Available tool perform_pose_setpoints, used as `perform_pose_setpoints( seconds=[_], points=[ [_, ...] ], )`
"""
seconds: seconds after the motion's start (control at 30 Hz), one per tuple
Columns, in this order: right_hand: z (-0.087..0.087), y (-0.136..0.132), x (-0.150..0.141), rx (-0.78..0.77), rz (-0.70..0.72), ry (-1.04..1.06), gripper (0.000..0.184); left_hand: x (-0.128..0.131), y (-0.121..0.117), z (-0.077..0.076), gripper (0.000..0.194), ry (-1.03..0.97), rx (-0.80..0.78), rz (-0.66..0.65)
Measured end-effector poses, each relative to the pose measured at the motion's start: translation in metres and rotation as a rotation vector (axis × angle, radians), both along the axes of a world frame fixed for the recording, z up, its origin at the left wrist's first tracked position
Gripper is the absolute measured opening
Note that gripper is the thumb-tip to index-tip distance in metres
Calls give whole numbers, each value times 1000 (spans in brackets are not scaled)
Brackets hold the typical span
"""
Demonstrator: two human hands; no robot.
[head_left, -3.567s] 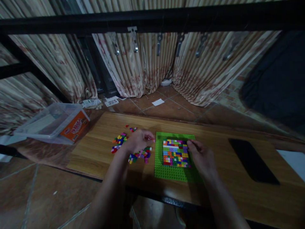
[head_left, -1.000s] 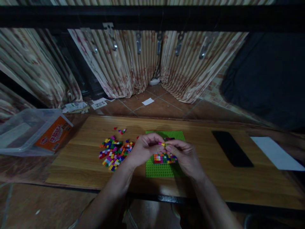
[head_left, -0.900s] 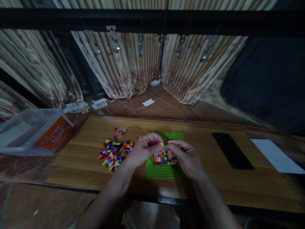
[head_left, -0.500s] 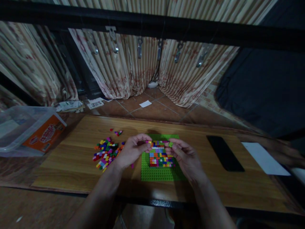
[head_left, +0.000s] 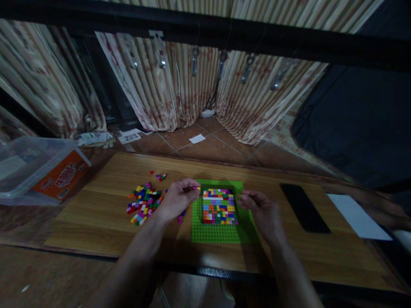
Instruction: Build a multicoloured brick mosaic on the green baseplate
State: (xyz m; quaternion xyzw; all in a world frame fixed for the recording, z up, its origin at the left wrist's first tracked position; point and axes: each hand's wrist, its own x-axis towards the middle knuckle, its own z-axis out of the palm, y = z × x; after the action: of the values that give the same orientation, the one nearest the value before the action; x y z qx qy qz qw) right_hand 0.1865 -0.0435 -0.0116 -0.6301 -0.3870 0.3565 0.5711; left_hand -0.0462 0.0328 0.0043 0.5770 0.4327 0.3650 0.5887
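My left hand (head_left: 178, 198) pinches a small pink and yellow brick (head_left: 196, 188) at the left edge of the green baseplate (head_left: 221, 235). On that plate sits a block of many-coloured toy bricks (head_left: 218, 207), set in close rows. Over the plate's right side, my right hand (head_left: 261, 208) has its thumb and fingers pinched together on a small green brick (head_left: 239, 196), which barely stands out from the plate behind it. Left of my left hand lies a loose pile of coloured bricks (head_left: 146, 203), partly hidden by the hand.
A black phone-like slab (head_left: 305, 208) and a white sheet (head_left: 358, 216) lie on the right of the wooden table (head_left: 96, 205). A clear plastic box (head_left: 28, 171) with an orange label stands at the left. At the far right, another person's hand (head_left: 383, 209) shows dimly.
My hands have moved apart, the right one to the right with the green brick, uncovering the brick block. The left hand has shifted slightly left. The view has shifted a little.
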Motion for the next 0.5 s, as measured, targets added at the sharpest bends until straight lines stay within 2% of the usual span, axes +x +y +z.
perform_pose_setpoints(
  seconds=[0.17, 0.5],
  points=[
    [-5, 2, 0, 12, -41, -92, 22, 0, 1, -4, 16, 71, 22, -11],
    [-7, 3, -4, -66, 76, -14, 21, 2, 1, -5, 15, 77, 44, -22]
  ],
)
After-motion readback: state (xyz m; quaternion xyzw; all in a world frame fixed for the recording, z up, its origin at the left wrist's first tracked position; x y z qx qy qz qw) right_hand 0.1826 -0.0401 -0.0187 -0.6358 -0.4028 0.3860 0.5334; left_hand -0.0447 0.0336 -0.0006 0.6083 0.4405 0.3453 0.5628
